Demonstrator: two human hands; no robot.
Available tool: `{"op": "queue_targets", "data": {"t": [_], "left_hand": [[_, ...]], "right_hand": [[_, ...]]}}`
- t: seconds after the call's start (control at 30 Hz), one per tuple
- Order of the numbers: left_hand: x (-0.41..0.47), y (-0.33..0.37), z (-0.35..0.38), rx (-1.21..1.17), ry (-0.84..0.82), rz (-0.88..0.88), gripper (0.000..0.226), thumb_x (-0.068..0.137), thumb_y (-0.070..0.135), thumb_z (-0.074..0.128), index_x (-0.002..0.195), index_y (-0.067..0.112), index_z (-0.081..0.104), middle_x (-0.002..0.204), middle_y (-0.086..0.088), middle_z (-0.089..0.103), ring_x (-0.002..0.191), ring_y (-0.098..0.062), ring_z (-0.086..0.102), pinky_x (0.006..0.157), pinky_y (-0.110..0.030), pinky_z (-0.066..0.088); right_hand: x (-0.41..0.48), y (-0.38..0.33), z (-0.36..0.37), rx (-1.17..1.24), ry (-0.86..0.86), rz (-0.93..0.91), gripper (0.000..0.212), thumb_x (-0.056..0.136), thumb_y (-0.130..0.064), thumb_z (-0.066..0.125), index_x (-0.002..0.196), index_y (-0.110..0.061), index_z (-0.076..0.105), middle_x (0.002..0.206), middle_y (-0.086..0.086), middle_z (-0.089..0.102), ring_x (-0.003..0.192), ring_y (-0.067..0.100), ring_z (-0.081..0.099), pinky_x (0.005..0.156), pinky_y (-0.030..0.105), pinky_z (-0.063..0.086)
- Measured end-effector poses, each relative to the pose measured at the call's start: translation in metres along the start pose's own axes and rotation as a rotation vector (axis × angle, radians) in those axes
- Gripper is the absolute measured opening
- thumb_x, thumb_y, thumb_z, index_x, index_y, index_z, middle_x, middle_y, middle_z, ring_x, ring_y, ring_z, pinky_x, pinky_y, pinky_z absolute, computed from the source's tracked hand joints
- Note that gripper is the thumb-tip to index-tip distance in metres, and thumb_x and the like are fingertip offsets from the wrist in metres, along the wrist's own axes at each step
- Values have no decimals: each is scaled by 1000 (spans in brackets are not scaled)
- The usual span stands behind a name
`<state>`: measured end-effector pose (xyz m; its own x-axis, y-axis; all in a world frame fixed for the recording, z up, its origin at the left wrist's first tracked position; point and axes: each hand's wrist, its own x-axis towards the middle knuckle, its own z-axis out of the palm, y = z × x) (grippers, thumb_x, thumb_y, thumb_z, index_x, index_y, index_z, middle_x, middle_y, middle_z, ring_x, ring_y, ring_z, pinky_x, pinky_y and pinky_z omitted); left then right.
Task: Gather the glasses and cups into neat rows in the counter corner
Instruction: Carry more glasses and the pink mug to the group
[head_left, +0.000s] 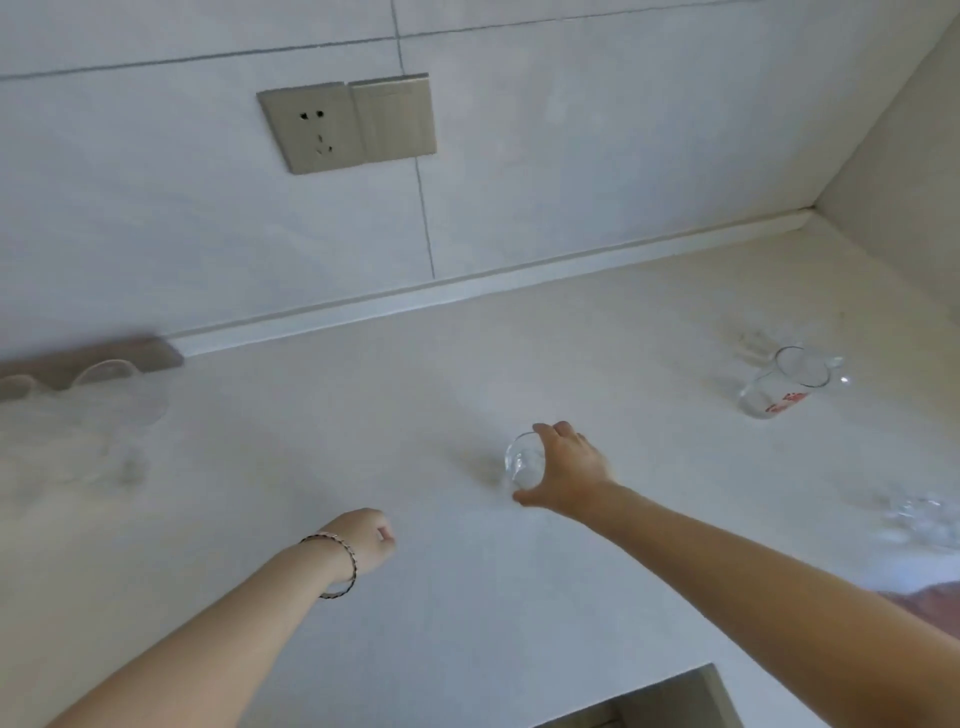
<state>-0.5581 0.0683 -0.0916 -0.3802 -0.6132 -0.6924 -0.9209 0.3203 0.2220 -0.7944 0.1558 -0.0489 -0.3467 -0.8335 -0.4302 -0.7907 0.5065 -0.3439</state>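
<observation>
Home kitchen, pale countertop (363, 415), tiled wall (571, 130), wall socket (311, 130), drinking glasses (784, 384)

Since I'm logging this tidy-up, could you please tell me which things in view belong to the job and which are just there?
Part of the job:
small clear glass, held in the right hand
glass with red print, near the corner
blurred glasses at far left
glassware at right edge

Just there:
wall socket
switch plate
bracelet on the closed left hand

A small clear glass (523, 460) stands mid-counter, gripped in the right hand (569, 470). A taller clear glass with red print (785, 384) stands upright near the corner. Blurred clear glasses (117, 400) cluster at far left; another (924, 522) sits at the right edge.
</observation>
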Motion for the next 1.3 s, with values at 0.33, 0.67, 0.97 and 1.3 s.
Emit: {"op": "queue_targets", "data": {"t": [0.33, 0.67, 0.97, 1.3], "left_hand": [[-68, -239, -22, -108, 43, -129, 10, 90, 19, 43, 91, 23, 52, 124, -2, 59, 110, -19, 55, 93, -26, 42], [-123, -398, -19, -188, 77, -240, 29, 94, 21, 39, 116, 13, 56, 129, -4, 53, 109, -19, 51, 86, -23, 37], [-127, -416, -7, -263, 66, -223, 9, 94, 22, 38, 95, 22, 47, 126, -4, 54, 95, -15, 44, 85, -22, 36], [-83, -339, -24, -116, -6, -9, 8, 92, 21, 39, 92, 23, 47, 115, 0, 56, 100, -16, 51, 85, -22, 38]], "right_hand": [[-15, -241, 105, -44, -93, -197, 91, 70, -46, 75, 144, -19, 30, 139, 2, 41, 129, 20, 44, 103, 31, 40], [-8, -424, 182, -67, -98, -261, 86, 70, -47, 76, 138, -16, 35, 132, 5, 45, 122, 23, 49, 97, 32, 44], [0, -458, 215, -92, -82, -285, 90, 73, -49, 73, 141, -12, 29, 140, 7, 39, 129, 24, 41, 102, 34, 41], [-12, -361, 178, -189, -239, -123, 65, 85, -49, 59, 138, -16, 41, 136, 5, 48, 124, 23, 50, 99, 34, 44]]}}
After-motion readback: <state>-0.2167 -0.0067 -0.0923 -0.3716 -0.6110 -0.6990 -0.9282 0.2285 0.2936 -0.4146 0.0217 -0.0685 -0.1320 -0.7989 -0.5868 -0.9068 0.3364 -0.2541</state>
